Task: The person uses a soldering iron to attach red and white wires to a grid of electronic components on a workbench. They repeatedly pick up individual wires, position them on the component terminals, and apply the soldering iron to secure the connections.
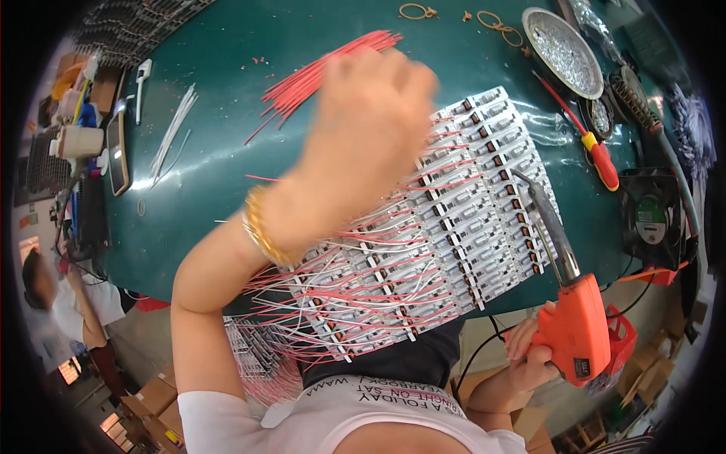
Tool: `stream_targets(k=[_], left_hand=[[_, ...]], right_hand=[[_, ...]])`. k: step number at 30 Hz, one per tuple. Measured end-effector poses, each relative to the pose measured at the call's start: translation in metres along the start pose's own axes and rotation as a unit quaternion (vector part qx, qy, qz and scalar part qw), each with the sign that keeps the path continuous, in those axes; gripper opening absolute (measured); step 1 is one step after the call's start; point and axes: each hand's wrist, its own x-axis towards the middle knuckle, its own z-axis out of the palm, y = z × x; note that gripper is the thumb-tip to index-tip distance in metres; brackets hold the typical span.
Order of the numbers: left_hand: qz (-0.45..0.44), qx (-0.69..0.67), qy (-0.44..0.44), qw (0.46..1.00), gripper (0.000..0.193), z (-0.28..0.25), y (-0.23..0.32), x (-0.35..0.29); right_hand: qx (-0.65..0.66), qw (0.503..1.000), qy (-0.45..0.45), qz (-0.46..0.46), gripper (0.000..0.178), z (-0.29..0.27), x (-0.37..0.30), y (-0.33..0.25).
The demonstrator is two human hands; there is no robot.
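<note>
My left hand (370,113), blurred, with a gold bracelet (261,227) at the wrist, reaches over the near end of a bundle of red wires (325,72). Its fingers bend down and away, so their tips are hidden. Below it lies a slanted panel of small circuit boards (461,204) in rows, with red and white wires (355,284) running off its left side. My right hand (532,352) is wrapped round the handle of an orange soldering gun (578,329). The gun's metal tube and bent tip (522,178) extend over the panel's right part.
White wires (172,132) and a phone (118,151) lie at the left. A metal dish of silvery bits (563,53), a red-yellow screwdriver (597,155) and a soldering iron in a coil holder (635,98) are at the right. More wired boards (261,348) hang below the table edge. Another person (64,303) sits far left.
</note>
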Motion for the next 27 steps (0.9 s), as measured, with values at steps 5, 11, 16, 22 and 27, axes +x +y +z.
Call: stream_targets(k=[5,11,16,22,27], left_hand=[[-0.094,0.059,-0.069,0.991,0.023,0.014,-0.092,0.01],[-0.213,-0.108,-0.128,0.963,0.018,0.019,-0.089,0.02],[-0.158,-0.043,-0.071,0.984,0.015,0.004,-0.087,0.014],[-0.18,-0.28,-0.104,0.937,0.011,-0.031,-0.024,0.008],[-0.065,-0.293,-0.124,0.946,0.008,-0.022,0.041,-0.021]], right_hand=[[-0.017,1.0,-0.01,-0.002,0.068,0.0,-0.004,-0.001],[-0.014,1.0,-0.006,-0.018,0.063,-0.001,-0.006,-0.003],[-0.005,1.0,0.017,-0.006,0.061,-0.006,-0.012,-0.002],[-0.01,1.0,0.017,0.005,0.068,-0.005,-0.01,-0.005],[-0.031,0.999,0.028,0.031,0.078,0.001,-0.012,-0.011]])
